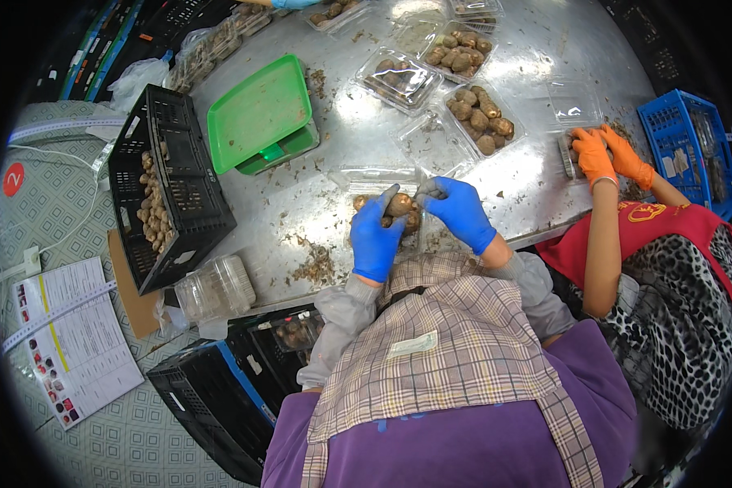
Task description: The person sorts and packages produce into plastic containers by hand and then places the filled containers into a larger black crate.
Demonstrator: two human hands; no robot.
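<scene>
Both of my hands wear blue gloves with grey fingertips, over a clear plastic clamshell box [375,180] that lies with its lid raised. Several brown taro corms [411,224] are in the box. My left hand [378,235] has its thumb and fingers around a taro corm [399,205] at the top of the pile. At the right side of that corm is my right hand [457,210], its fingertips bent; whether they grip anything cannot be made out. Just beyond lies an open clamshell box of taro corms [479,119].
A green weighing scale [261,116] stands left, beside a black crate [189,183] of small corms. Empty clamshells [215,290] sit at the table's left edge. Right, a co-worker's orange-gloved hands [595,158] touch another box, near a blue crate [677,140]. More filled boxes [398,79] lie ahead.
</scene>
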